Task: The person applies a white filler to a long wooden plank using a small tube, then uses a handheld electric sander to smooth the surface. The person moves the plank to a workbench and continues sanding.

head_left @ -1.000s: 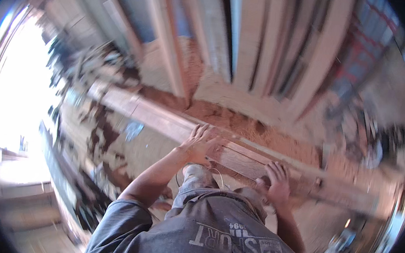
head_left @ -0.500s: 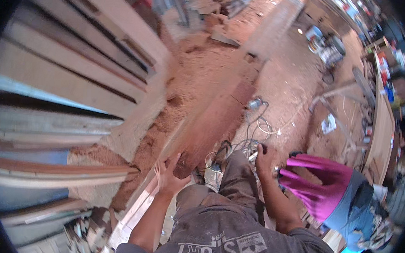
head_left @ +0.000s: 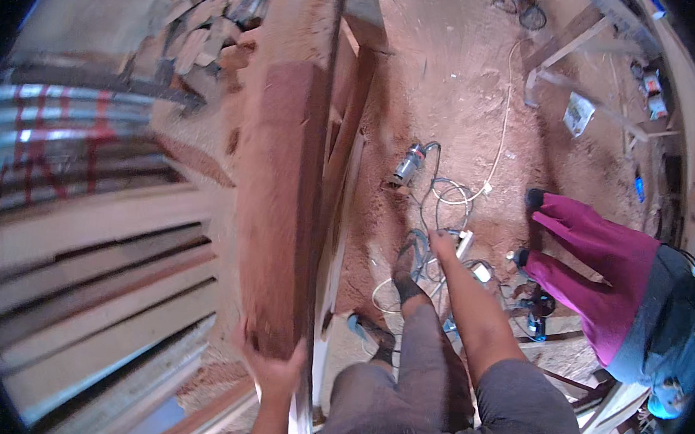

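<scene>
A thick reddish-brown wooden beam (head_left: pixel 279 203) lies lengthwise on a long dusty plank bench (head_left: pixel 286 16). My left hand (head_left: pixel 272 368) grips the beam's near end, its thumb on the right side and its fingers on the left, somewhat blurred. My right hand (head_left: pixel 442 245) hangs to the right of the bench, above tangled cords (head_left: pixel 451 194) on the ground. Its fingers are too foreshortened to make out. A small grey corded power tool (head_left: pixel 406 164) lies on the ground beyond it.
Stacked boards (head_left: pixel 108 255) fill the left side. Wood offcuts (head_left: pixel 207 26) are heaped at the far left. To the right stands another person in magenta trousers (head_left: pixel 588 269). A power strip (head_left: pixel 464 244) lies near my sandalled feet. A wooden trestle (head_left: pixel 573 51) is at the far right.
My view has turned, so the bench and beam now run nearly straight ahead. My left hand has closed round the beam's near end. My right arm still hangs at the right.
</scene>
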A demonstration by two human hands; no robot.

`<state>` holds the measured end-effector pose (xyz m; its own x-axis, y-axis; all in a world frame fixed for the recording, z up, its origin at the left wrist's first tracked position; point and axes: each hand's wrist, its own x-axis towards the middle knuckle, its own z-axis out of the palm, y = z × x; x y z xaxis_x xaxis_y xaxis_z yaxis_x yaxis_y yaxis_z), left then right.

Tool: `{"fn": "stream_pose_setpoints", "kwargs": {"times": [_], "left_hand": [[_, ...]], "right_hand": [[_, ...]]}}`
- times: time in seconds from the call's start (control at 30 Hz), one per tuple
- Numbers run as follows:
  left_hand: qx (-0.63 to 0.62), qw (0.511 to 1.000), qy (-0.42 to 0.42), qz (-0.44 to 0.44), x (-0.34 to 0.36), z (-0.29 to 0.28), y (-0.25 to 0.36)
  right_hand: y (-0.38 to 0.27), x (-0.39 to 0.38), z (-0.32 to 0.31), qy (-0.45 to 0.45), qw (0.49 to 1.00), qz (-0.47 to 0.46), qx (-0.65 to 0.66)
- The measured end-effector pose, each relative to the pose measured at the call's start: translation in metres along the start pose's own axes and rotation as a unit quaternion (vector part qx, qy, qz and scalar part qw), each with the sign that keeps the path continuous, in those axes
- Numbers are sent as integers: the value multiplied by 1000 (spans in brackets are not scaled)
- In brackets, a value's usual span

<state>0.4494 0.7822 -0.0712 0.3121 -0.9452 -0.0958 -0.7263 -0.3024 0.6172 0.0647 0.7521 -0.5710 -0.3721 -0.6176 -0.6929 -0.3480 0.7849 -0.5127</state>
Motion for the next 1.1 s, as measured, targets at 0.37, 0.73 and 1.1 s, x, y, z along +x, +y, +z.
{"fn": "stream_pose_setpoints", "kwargs": {"times": [0.37,0.73,1.1], "left_hand": [[124,985,-17,-118,4,1,-30],[60,990,82,-93,-30,3,-18],[1,993,52,104,-4,-14,0]], "right_hand": [[-116,275,100,-8,984,95,150],[-160,85,33,-202,908,81,358],[-178,-328,-84,-359,642,-67,674]]}}
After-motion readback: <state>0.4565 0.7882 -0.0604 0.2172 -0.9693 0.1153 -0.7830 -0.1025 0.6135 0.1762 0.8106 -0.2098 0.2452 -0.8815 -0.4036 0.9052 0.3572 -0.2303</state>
